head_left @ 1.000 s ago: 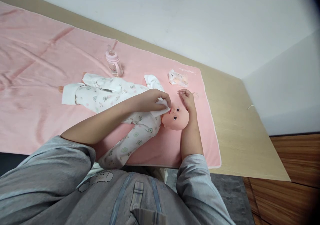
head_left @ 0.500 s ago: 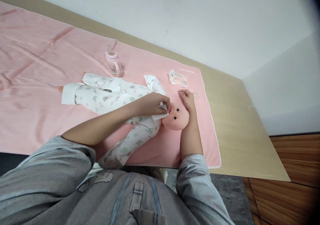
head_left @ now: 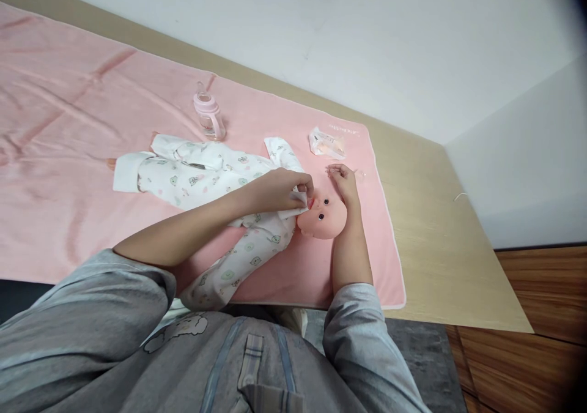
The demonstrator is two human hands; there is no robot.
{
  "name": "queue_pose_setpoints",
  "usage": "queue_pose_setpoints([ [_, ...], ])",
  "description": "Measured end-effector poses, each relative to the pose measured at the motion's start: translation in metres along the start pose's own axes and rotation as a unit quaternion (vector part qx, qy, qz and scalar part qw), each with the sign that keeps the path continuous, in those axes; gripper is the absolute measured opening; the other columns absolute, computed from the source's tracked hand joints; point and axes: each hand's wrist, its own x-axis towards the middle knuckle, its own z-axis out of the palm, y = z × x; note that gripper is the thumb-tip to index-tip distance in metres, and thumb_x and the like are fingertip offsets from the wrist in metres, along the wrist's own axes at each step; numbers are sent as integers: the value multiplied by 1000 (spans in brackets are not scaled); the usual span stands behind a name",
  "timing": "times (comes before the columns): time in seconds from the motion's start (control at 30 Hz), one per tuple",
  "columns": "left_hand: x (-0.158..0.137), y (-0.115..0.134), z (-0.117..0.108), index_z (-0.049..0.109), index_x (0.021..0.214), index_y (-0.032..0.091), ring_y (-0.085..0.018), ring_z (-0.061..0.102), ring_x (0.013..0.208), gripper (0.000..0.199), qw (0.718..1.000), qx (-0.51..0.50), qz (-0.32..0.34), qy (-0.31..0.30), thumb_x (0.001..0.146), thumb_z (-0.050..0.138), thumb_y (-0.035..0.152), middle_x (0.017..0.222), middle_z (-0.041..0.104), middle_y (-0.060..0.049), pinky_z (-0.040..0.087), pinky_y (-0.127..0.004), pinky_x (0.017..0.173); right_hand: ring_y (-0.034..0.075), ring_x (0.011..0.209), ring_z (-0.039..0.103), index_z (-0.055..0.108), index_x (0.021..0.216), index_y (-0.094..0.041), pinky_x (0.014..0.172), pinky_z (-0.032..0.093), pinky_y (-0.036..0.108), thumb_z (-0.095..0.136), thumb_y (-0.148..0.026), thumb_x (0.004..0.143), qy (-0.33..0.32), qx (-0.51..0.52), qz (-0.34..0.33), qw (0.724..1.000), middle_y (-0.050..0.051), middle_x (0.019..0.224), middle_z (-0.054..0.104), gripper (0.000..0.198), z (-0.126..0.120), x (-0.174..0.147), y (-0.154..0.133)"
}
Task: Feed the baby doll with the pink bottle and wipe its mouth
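Observation:
A baby doll [head_left: 331, 217] in white patterned clothes [head_left: 206, 177] lies on its back on the pink blanket [head_left: 82, 211], its head to the right. My left hand [head_left: 279, 190] is closed on a white wipe [head_left: 299, 197] at the doll's mouth; part of the wipe is hidden by the fingers. My right hand [head_left: 343, 182] lies beside the top of the doll's head, palm side turned in, fingers loosely bent and apart, with nothing in it. Just beyond it sits a small wipes packet [head_left: 326, 144].
A pink baby bottle [head_left: 209, 114] stands beyond the doll's legs. Near my right wrist lies a small clear item [head_left: 361, 174], too small to name. The wooden table [head_left: 440, 241] runs along a white wall [head_left: 389, 52]; its near edge is at my body.
My left hand has shifted very slightly at the doll's mouth, and the wipe's edge has drawn back a little from the chin. My right hand has stayed in place.

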Motion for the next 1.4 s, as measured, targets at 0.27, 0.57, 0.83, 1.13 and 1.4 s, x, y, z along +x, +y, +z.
queue_pose_setpoints([
  [0.27,-1,-3,-1,64,97,21,-16,66,82,20,999,31,20,36,77,62,19,95,73,2,40,-24,69,16,87,66,66,96,-21,94,52,39,64,-40,76,-2,-14,7,1000,4,98,72,27,0,1,2],
  [0.57,-1,0,2,63,96,20,-17,69,86,20,998,34,19,55,78,60,11,95,75,3,42,-25,72,16,88,65,66,97,-21,94,52,38,63,-40,77,-4,-16,15,1000,5,99,72,27,0,-1,-2],
  [0.83,0,-8,5,52,105,20,-17,65,86,26,991,33,74,108,81,52,8,99,68,-2,44,-25,72,16,85,65,67,95,-21,94,52,38,63,-36,76,1,-5,15,1000,4,96,72,25,0,-1,-2],
  [1.13,1,-6,3,55,103,20,-17,68,90,34,991,49,67,105,75,48,2,98,71,0,45,-24,74,15,82,64,67,95,-21,93,51,38,63,-36,76,0,-14,10,1000,4,98,72,25,0,-1,-2],
  [1.4,2,-8,3,63,106,19,-18,70,88,32,990,40,67,116,78,55,7,100,74,-1,47,-25,75,16,83,64,67,94,-21,93,51,38,64,-36,75,1,-5,14,1000,4,95,72,25,1,-1,-4],
])
